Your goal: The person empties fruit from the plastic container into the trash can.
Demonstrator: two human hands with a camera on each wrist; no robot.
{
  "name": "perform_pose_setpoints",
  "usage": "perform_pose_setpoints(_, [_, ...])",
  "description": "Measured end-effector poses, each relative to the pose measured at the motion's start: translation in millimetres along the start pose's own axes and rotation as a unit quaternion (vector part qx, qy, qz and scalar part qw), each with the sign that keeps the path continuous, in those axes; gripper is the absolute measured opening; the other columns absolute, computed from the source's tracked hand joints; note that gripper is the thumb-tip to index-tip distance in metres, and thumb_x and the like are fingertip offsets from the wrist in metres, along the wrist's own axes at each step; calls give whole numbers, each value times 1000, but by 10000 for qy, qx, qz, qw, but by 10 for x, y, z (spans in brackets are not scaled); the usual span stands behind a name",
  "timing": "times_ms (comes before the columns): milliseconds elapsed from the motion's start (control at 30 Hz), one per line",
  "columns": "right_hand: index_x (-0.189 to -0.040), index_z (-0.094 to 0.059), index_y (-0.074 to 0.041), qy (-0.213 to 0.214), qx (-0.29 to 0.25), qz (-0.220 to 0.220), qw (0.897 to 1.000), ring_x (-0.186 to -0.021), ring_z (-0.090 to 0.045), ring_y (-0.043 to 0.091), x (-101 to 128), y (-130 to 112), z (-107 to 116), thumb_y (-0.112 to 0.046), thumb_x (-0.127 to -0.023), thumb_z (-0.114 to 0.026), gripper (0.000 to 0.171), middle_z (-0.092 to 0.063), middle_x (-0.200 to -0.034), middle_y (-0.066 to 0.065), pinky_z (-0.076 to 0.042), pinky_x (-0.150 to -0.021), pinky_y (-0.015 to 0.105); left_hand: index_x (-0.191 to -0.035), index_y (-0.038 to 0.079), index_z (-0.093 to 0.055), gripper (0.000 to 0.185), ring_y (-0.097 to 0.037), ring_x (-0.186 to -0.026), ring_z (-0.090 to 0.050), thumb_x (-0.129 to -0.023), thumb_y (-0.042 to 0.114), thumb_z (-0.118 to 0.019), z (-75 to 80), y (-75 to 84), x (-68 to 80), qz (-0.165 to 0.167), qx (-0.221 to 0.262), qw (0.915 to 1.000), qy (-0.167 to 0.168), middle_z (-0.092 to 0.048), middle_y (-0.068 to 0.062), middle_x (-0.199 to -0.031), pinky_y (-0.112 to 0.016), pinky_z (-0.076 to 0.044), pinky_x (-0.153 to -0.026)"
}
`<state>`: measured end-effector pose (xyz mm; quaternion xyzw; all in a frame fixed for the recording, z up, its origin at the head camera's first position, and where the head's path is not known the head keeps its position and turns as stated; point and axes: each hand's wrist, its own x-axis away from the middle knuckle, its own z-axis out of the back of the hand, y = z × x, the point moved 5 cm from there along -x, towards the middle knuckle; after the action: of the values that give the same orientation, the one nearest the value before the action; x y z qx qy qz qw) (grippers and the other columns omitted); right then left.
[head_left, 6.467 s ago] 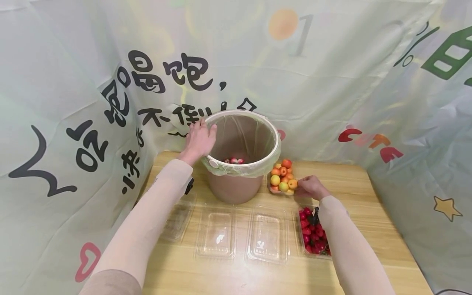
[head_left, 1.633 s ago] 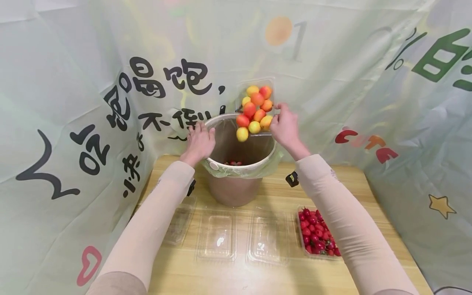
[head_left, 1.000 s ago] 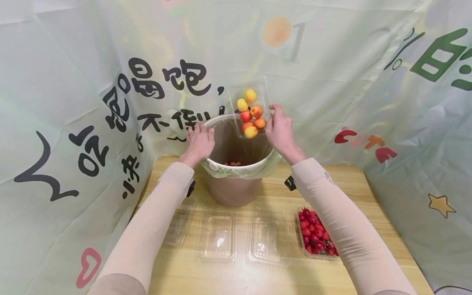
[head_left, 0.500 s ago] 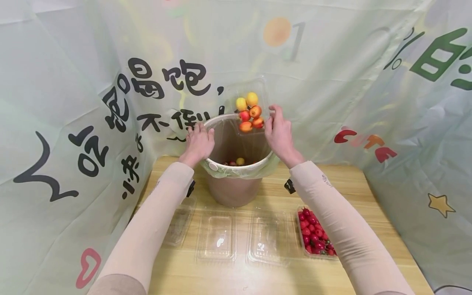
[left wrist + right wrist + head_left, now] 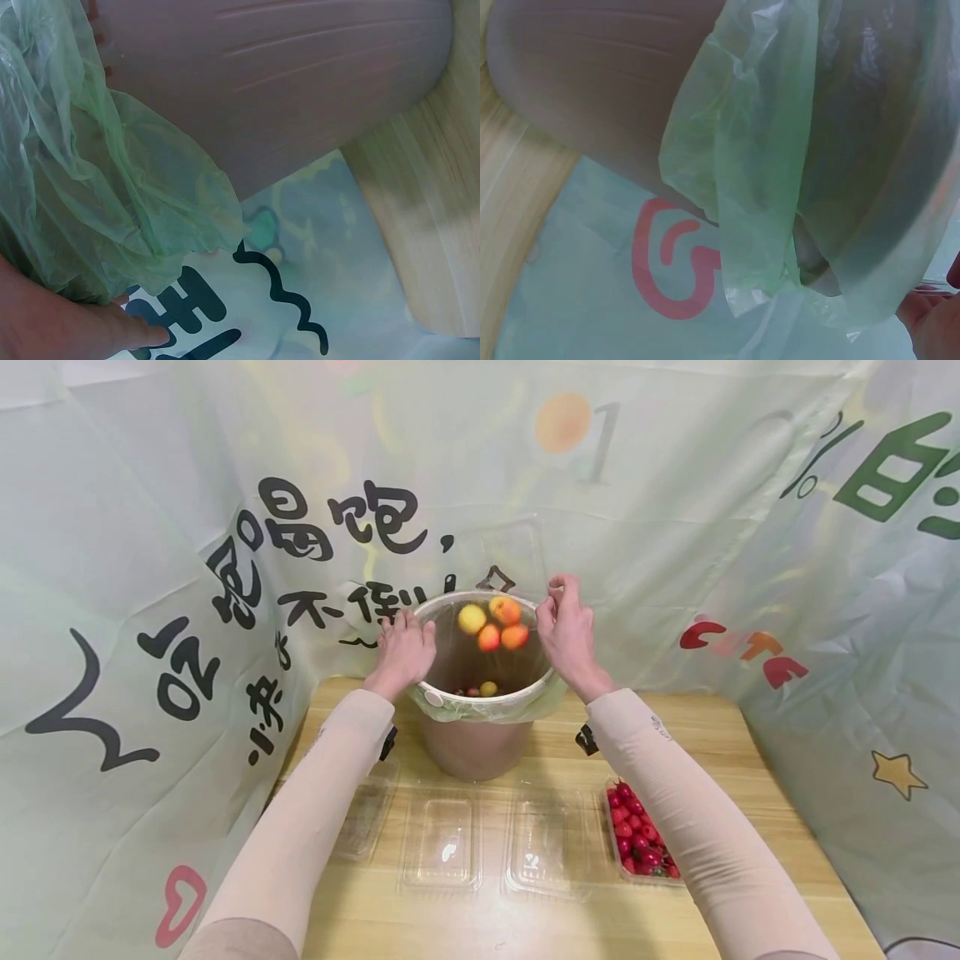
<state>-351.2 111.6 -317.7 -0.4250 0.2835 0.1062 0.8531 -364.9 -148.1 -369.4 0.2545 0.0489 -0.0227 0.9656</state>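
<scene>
In the head view, my left hand point(image 5: 405, 650) holds the rim of a brown trash can point(image 5: 480, 747), thumb toward the inside and fingers outside. A pale green bag point(image 5: 525, 710) lines the can and hangs over its rim. My right hand point(image 5: 568, 627) pinches the edge of a clear plastic container point(image 5: 517, 547), tipped steeply above the far rim. Several small yellow and orange fruits point(image 5: 489, 637) are in mid-air at the can's mouth, blurred. Another yellow fruit point(image 5: 488, 689) lies at the bottom. In the right wrist view, fingers point(image 5: 934, 326) grip the container's edge.
Clear plastic containers point(image 5: 441, 843) stand along the front of the wooden table point(image 5: 555, 935). One point(image 5: 363, 814) is partly behind my left sleeve. A container of red fruits point(image 5: 641, 835) stands at the right, partly hidden by my right forearm. Printed cloth point(image 5: 645, 527) surrounds the table.
The right hand picked up the container of orange and yellow fruits from beside the can and tipped it over the mouth. Its fruits have left it. The left hand stays on the rim.
</scene>
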Motion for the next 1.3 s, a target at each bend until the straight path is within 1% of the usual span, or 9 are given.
perform_pose_setpoints(200, [-126, -49, 0, 119, -80, 146, 9998, -80, -68, 33, -6, -17, 14, -2, -102, -51, 24, -70, -130, 30, -55, -65, 43, -164, -11, -14, 75, -56, -159, -9, -114, 44, -20, -8, -11, -4, 23, -12, 10000, -19, -14, -30, -173, -64, -10, -132])
perform_pose_setpoints(500, [-124, -48, 2, 269, -11, 284, 9992, -75, -65, 28, -4, -6, 63, 1, -101, -50, 23, -72, -126, 29, -42, -57, 23, -163, -12, -17, 74, -57, -158, -12, -114, 43, -22, -9, -18, -22, -40, -25, 10000, 49, -17, -31, -172, -65, -13, -132])
perform_pose_setpoints(600, [-123, -48, 3, 387, -104, 287, 9988, -84, -71, 30, -17, 12, 107, 1, -100, -50, 24, -73, -121, 30, -48, -62, 28, -163, -12, -16, 73, -57, -159, -11, -114, 41, -23, -9, -19, -26, -39, 15, 10000, 36, -16, -32, -172, -65, -12, -132])
perform_pose_setpoints(733, [-123, -50, 5, 533, -248, 148, 9982, -108, -76, 38, -29, 88, 198, 1, -99, -50, 25, -73, -119, 33, -62, -81, 42, -163, -12, -15, 73, -57, -159, -8, -114, 41, -24, -5, -23, -29, -4, 51, 10000, 3, -15, -32, -172, -64, -10, -132])
perform_pose_setpoints(833, [-125, -50, 6, 601, -344, -85, 9976, -115, -73, 42, -28, 188, 292, 2, -99, -50, 26, -71, -122, 35, -63, -92, 50, -163, -12, -16, 72, -57, -159, -9, -114, 41, -24, -3, -20, -30, -5, 51, 10000, 8, -16, -31, -172, -64, -11, -132])
perform_pose_setpoints(1067, [-129, -49, 6, 736, -319, -599, 9950, -123, -70, 40, -14, 434, 544, 0, -100, -48, 29, -68, -130, 32, -61, -99, 49, -163, -12, -16, 73, -57, -159, -9, -114, 41, -24, -7, -9, -32, -45, 44, 10000, 8, -16, -32, -172, -65, -11, -132])
perform_pose_setpoints(1133, [-130, -48, 4, 746, -231, -688, 9946, -122, -71, 38, 3, 488, 603, -2, -102, -48, 29, -69, -131, 30, -63, -97, 42, -163, -12, -16, 72, -56, -159, -10, -114, 41, -24, -7, -9, -31, -37, 43, 10000, 17, -17, -31, -172, -65, -11, -132])
perform_pose_setpoints(1200, [-130, -48, 3, 775, -119, -749, 9941, -115, -75, 33, 25, 534, 656, -3, -103, -48, 28, -71, -129, 28, -62, -87, 28, -163, -12, -16, 72, -56, -159, -10, -114, 41, -24, -7, -11, -30, -36, 41, 10000, 30, -17, -31, -172, -65, -12, -132])
perform_pose_setpoints(1300, [-132, -48, 2, 868, -50, -866, 9924, -90, -73, 22, 56, 593, 719, -5, -104, -47, 29, -76, -120, 24, -48, -65, 11, -163, -12, -17, 72, -56, -159, -11, -114, 40, -25, -7, -16, -29, -43, 57, 10000, 43, -18, -31, -172, -66, -13, -131])
